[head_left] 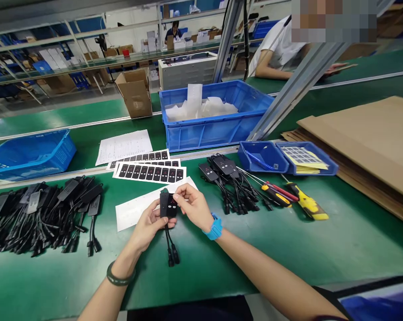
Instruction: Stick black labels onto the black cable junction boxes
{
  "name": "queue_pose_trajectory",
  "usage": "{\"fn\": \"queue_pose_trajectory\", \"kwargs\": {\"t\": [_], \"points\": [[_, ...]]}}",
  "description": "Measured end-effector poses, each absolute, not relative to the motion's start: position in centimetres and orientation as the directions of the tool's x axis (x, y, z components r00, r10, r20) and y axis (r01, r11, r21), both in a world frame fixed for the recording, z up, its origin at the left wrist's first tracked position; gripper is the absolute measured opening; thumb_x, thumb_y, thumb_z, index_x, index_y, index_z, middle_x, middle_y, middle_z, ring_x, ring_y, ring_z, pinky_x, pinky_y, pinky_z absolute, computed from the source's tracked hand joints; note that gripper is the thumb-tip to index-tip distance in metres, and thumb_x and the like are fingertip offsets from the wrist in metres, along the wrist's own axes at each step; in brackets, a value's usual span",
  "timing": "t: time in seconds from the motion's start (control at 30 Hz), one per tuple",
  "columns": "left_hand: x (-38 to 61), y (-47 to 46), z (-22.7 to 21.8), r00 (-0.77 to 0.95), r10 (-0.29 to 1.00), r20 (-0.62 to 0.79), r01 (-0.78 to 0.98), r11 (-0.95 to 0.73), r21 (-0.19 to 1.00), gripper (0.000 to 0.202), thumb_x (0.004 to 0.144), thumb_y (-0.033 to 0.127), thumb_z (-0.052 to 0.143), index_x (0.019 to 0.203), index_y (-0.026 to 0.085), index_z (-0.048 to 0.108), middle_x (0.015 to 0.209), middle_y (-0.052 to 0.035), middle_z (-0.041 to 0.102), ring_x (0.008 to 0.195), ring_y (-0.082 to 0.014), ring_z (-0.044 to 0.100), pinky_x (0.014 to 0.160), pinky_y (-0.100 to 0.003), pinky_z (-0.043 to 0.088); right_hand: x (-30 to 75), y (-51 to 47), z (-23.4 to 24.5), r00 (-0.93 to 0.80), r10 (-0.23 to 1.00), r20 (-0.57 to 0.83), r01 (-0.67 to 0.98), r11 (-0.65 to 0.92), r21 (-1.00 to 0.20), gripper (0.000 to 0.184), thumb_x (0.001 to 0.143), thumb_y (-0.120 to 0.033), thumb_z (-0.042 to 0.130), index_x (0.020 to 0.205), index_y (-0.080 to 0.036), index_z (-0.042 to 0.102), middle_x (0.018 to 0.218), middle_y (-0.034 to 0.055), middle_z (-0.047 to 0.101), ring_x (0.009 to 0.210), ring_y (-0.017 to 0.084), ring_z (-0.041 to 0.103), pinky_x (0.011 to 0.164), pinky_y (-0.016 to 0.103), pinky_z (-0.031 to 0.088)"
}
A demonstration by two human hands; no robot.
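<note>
My left hand (pixel 147 229) is closed round a small black controller box (pixel 163 206), from whose lower end two short black cables hang with plugs. A black label (pixel 171 210) with red marks and two pale ovals lies over the box's right part, slightly off its face. My right hand (pixel 197 208) pinches the label's upper right corner between thumb and finger. Behind the hands is a white backing sheet (pixel 132 213). Strips of similar black labels (pixel 148 172) lie beyond it. Whether the label touches the box all along cannot be made out.
Unlabelled controllers with cables (pixel 37 205) are heaped left; labelled ones (pixel 226 167) lie right. Screwdrivers (pixel 278 194) and a yellow-handled tool (pixel 308 201) lie farther right. Blue bins (pixel 201 136), small trays (pixel 263 156) and cardboard sheets (pixel 364 133) stand behind. A person in white (pixel 276 49) sits opposite.
</note>
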State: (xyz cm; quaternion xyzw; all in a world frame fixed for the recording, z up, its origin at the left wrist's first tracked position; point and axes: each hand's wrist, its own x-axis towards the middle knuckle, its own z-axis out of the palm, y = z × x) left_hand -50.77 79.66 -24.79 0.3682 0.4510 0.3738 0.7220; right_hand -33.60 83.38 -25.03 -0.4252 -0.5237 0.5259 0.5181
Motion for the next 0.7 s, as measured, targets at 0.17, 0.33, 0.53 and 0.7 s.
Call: {"fn": "queue_pose_trajectory", "kwargs": {"t": [0.17,0.33,0.53,0.7], "points": [[-50.7,79.1,-24.7,0.385,0.848,-0.364,-0.224,0.468,0.855,0.069,0.075,0.031,0.082,0.135,0.018,0.050,0.114,-0.0171,0.071,0.099,-0.0294,0.071,0.093,-0.045,0.053,-34.0,83.0,-25.7,-0.094,0.991,0.099,-0.026,0.097,-0.995,0.012,0.082,-0.032,0.065,0.081,-0.020,0.062,0.069,-0.0009,0.057,0.060,0.012,0.052,0.044,0.019,0.041],[-50.7,79.0,-25.0,0.399,0.844,-0.360,-0.227,0.471,0.853,0.068,0.078,0.030,0.080,0.136,0.019,0.049,0.115,-0.0163,0.072,0.103,-0.0305,0.071,0.094,-0.045,0.054,-33.9,83.0,-25.8,-0.104,0.993,0.048,-0.048,0.044,-0.998,0.012,0.081,-0.031,0.067,0.081,-0.020,0.063,0.068,-0.0012,0.057,0.059,0.012,0.052,0.044,0.020,0.043],[-50.7,78.9,-25.0,0.396,0.843,-0.365,-0.216,0.472,0.855,0.059,0.080,0.030,0.078,0.131,0.015,0.050,0.111,-0.0168,0.073,0.099,-0.0281,0.072,0.094,-0.043,0.054,-33.7,82.8,-25.6,-0.113,0.992,0.054,-0.090,0.044,-0.995,0.015,0.082,-0.034,0.068,0.081,-0.020,0.063,0.069,-0.0006,0.059,0.060,0.012,0.054,0.050,0.023,0.045],[-50.5,78.7,-25.7,0.377,0.832,-0.407,-0.177,0.496,0.850,0.052,0.081,0.030,0.077,0.125,0.014,0.052,0.110,-0.0170,0.073,0.100,-0.0281,0.072,0.093,-0.042,0.054,-33.2,82.8,-24.7,0.024,0.988,0.156,-0.077,0.157,-0.985,0.014,0.085,-0.035,0.066,0.083,-0.021,0.064,0.074,0.0011,0.062,0.064,0.014,0.056,0.053,0.024,0.046]]}}
